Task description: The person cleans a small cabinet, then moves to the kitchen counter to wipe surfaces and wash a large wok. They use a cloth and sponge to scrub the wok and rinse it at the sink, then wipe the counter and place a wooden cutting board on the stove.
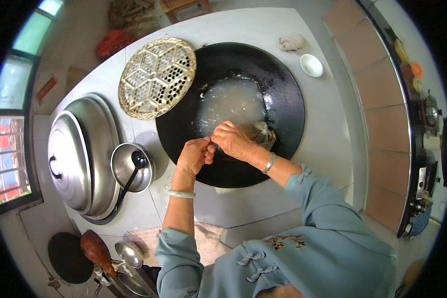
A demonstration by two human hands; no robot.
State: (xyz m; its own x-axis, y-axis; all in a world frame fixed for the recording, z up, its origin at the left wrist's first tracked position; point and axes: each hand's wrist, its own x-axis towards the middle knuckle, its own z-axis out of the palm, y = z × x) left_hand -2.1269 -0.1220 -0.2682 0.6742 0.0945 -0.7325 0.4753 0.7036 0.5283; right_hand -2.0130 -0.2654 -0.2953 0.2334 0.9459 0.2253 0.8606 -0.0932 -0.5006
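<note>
Both hands meet over the near part of a large black wok, which holds cloudy, whitish water with small pale bits in it. My left hand has its fingers curled, with thumb and forefinger against the fingertips of my right hand. Whether something small is pinched between them cannot be made out. A crumpled, greyish, partly see-through clump lies in the wok just beyond my right wrist; its exact kind is unclear.
A perforated round steamer rack overlaps the wok's left rim. Left stand large metal lids and a steel bowl with a black ladle. A white bowl and a crumpled cloth sit far right. A towel lies at the near edge.
</note>
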